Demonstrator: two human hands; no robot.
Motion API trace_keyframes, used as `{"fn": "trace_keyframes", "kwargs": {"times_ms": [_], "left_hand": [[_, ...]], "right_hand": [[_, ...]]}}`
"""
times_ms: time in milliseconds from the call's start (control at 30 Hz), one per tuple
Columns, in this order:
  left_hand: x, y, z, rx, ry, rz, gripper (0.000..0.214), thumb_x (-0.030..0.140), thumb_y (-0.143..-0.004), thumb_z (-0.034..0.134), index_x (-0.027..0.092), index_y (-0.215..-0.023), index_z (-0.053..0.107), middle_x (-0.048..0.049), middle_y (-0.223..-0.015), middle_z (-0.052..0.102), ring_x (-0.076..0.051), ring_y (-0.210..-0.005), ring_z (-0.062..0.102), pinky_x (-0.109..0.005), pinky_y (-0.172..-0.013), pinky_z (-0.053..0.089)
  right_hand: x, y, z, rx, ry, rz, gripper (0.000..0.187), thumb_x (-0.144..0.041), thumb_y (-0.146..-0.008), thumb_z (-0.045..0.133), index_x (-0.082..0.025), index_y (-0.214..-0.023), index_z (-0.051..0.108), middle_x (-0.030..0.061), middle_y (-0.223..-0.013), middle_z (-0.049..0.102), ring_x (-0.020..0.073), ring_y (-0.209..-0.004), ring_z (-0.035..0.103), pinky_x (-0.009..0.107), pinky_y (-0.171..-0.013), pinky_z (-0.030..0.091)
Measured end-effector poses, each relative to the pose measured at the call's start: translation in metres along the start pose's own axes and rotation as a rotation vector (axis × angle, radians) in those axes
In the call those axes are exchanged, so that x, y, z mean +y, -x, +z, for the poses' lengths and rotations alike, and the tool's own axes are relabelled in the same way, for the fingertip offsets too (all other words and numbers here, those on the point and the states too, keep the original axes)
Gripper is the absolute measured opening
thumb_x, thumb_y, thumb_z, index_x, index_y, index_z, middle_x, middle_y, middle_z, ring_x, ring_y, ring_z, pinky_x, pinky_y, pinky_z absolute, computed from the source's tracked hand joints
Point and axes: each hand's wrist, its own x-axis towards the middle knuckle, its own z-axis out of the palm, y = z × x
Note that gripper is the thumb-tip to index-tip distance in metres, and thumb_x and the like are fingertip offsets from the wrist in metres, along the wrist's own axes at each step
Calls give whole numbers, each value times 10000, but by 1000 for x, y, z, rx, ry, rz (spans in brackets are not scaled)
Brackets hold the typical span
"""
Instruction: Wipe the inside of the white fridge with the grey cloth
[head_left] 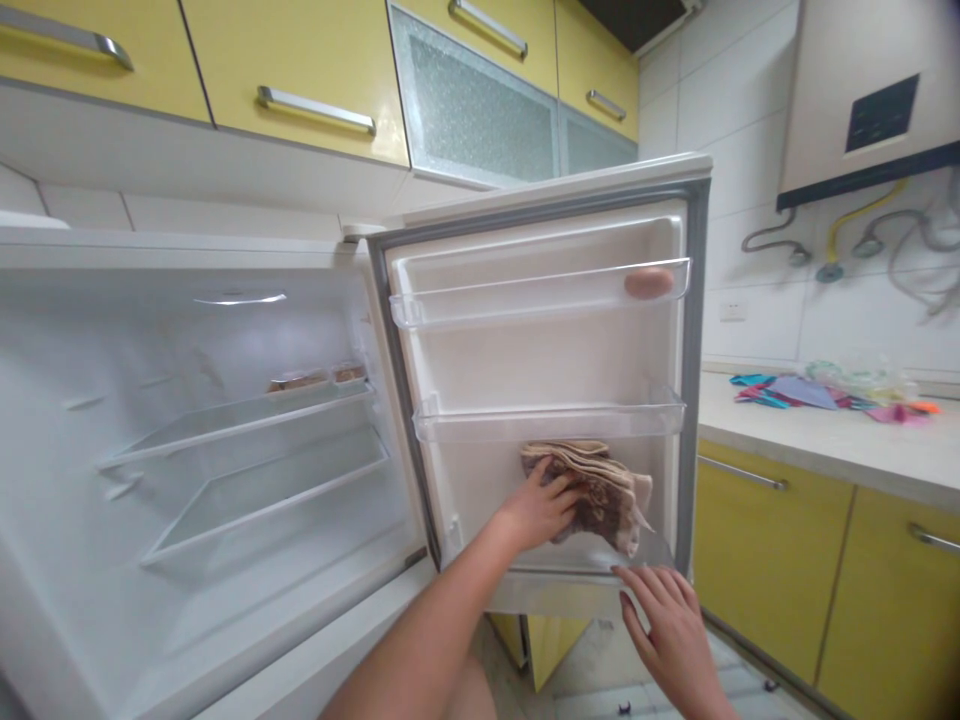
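A white fridge stands open, its door (694, 330) swung out to the right. My left hand (538, 510) presses a folded brown and beige cloth (600, 492) against the inside of the door, just under the middle door shelf (547, 420); its fingers are closed on the cloth. My right hand (671, 625) rests with fingers spread on the front rim of the bottom door shelf (652, 555). An egg (649, 283) lies at the right end of the top door shelf (525, 300).
Inside the fridge are glass shelves (247, 420) with a small container (315, 379) at the back. Yellow wall cabinets (300, 70) hang above. To the right, a counter (825, 440) carries colourful cloths (787, 392) and plastic bags; yellow base cabinets (757, 560) stand below it.
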Motion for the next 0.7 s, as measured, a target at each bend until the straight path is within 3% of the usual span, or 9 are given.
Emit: {"fn": "trace_keyframes", "kwargs": {"times_ms": [133, 233, 300, 367, 433, 533, 600, 700], "left_hand": [[1, 35, -36, 407, 184, -153, 230, 166, -702, 759, 334, -859, 751, -103, -1141, 765, -337, -1330, 552, -649, -1228, 200], [7, 54, -48, 685, 185, -259, 298, 166, -682, 774, 320, -937, 755, -119, -1237, 720, -337, -1448, 421, -593, -1230, 272], [14, 59, -46, 841, 343, -473, 390, 102, -614, 818, 302, -942, 756, -102, -1256, 707, -323, -1492, 357, -496, -1226, 327], [21, 57, -39, 1001, 604, -731, 313, 133, -614, 849, 260, -881, 747, -98, -1127, 737, -331, -1433, 440, -441, -1152, 430], [27, 53, -32, 1102, 823, -898, 164, 287, -738, 802, 209, -857, 719, -111, -963, 743, -337, -1240, 612, -452, -997, 544], [35, 46, -32, 1159, 996, -950, 299, 436, -917, 576, 168, -983, 689, -125, -904, 744, -285, -925, 725, -456, -797, 607], [44, 44, -40, 1213, 1080, -909, 341, 448, -938, 527, 186, -1100, 675, -112, -971, 757, -240, -885, 731, -412, -785, 610], [63, 42, -62, 1348, 1205, -696, 371, 430, -926, 549, 236, -1225, 652, -83, -1108, 758, -207, -984, 720, -359, -858, 600]], "right_hand": [[2, -3, 2, 2, -49, 50, 235, -298, -934, 573, -296, -1137, 692, -10, -1042, 763, 197, -976, 689, 394, -992, 415], [3, 0, 7, 7, -80, 77, 225, -321, -933, 574, -306, -1116, 704, -11, -1024, 768, 208, -962, 700, 415, -972, 438], [1, -4, 7, 21, -123, 109, 221, -343, -939, 566, -309, -1105, 707, -3, -1014, 771, 221, -950, 708, 426, -937, 470], [-3, -16, 0, 73, -195, 156, 239, -362, -955, 540, -295, -1118, 701, 23, -1042, 769, 231, -970, 712, 411, -887, 517], [-9, -39, -20, 145, -266, 207, 278, -373, -973, 508, -273, -1167, 680, 59, -1126, 750, 237, -1040, 703, 385, -858, 554], [-17, -87, -70, 261, -280, 213, 331, -378, -975, 502, -265, -1255, 640, 91, -1246, 699, 270, -1157, 656, 429, -939, 548], [-20, -121, -106, 386, -253, 179, 355, -343, -965, 518, -258, -1293, 625, 109, -1279, 677, 295, -1196, 627, 486, -1008, 511], [-14, -166, -144, 535, -203, 41, 392, -271, -938, 550, -251, -1324, 615, 124, -1328, 649, 313, -1260, 589, 548, -1083, 458]]}}
